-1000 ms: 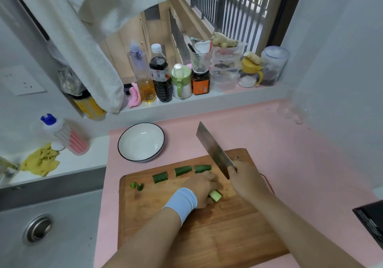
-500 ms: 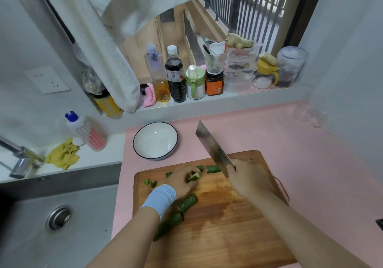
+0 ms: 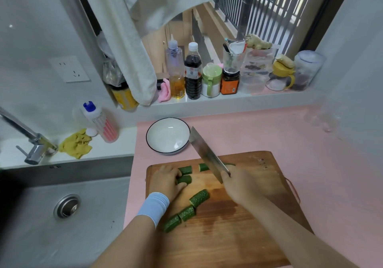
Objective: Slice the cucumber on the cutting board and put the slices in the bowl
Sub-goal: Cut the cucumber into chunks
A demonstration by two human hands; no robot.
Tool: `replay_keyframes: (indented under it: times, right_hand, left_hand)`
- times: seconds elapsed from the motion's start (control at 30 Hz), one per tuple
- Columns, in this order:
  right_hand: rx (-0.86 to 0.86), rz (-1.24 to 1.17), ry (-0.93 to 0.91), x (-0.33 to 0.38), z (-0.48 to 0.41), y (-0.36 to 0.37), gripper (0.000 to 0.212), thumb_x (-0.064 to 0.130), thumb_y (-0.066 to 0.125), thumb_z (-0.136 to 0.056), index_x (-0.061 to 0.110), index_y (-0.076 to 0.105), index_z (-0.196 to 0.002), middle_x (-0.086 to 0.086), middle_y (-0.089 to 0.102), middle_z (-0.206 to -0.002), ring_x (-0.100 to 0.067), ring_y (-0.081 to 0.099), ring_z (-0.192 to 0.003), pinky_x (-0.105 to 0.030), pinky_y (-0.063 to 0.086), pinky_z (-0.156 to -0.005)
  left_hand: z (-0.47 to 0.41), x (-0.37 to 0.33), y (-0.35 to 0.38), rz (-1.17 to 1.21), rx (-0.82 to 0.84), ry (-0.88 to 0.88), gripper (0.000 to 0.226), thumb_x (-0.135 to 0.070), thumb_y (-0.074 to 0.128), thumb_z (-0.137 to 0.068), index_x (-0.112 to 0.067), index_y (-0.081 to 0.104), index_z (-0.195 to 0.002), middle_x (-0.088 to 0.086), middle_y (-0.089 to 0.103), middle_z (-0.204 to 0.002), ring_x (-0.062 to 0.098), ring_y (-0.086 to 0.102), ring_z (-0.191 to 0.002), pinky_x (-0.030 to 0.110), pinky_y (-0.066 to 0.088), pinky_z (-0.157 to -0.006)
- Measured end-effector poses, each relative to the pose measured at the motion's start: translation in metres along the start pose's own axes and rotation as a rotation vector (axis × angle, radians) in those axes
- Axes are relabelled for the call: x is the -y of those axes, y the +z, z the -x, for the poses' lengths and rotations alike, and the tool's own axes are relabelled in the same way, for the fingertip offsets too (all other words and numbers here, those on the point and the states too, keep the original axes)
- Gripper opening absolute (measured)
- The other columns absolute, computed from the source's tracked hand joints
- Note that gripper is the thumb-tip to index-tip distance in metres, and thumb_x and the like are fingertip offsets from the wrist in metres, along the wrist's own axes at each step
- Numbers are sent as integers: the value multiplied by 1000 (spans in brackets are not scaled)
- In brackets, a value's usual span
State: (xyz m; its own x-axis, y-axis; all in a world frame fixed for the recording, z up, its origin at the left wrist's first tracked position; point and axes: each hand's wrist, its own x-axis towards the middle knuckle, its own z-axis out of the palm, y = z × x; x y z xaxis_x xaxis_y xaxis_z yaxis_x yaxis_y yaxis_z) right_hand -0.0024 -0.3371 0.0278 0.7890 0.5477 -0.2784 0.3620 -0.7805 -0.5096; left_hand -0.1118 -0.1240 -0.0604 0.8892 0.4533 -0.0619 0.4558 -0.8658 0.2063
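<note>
Shifted toward the far-left corner of the cutting board (image 3: 248, 236), the left hand (image 3: 166, 179) curls round a cucumber piece (image 3: 184, 179); the right hand (image 3: 238, 185) grips the cleaver (image 3: 204, 151). Just beyond the board's far edge stands the bowl (image 3: 165, 137).

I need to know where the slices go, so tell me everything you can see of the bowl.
The bowl is round and shallow, white with a thin dark line on its rim, glossy like glazed ceramic. It stands upright and holds nothing. It sits on the pink counter, just beyond the far left corner of the cutting board, apart from it. The cleaver in the right hand crosses its right rim in this view; whether they touch cannot be told.
</note>
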Motion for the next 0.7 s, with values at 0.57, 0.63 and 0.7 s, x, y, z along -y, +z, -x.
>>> replay_keyframes:
  times: [0.57,0.63,0.7]
  right_hand:
    - [-50,-66,98,-72,58,-16,24,32,43,-105,27,62,-91,8,64,-80,-9,64,-72,-25,55,-66]
    - [-35,-85,100,-83,64,-16,25,32,45,-105,27,62,-88,6,64,-78,-8,64,-70,-22,53,-63]
    - [-23,-81,110,-91,69,-15,28,32,45,-105,26,62,-83,4,64,-74,-8,63,-67,-21,47,-58]
  left_hand:
    - [13,-94,13,67,215,465,43,-36,69,-87,-27,60,-128,-5,58,-126,19,51,-116,30,38,-101]
    - [14,-109,19,-7,145,571,43,-36,62,-92,-28,56,-133,-5,58,-128,19,48,-118,32,33,-103]
    - [17,-120,27,-34,96,645,41,-34,57,-95,-30,54,-136,-7,58,-128,18,46,-117,32,29,-102]
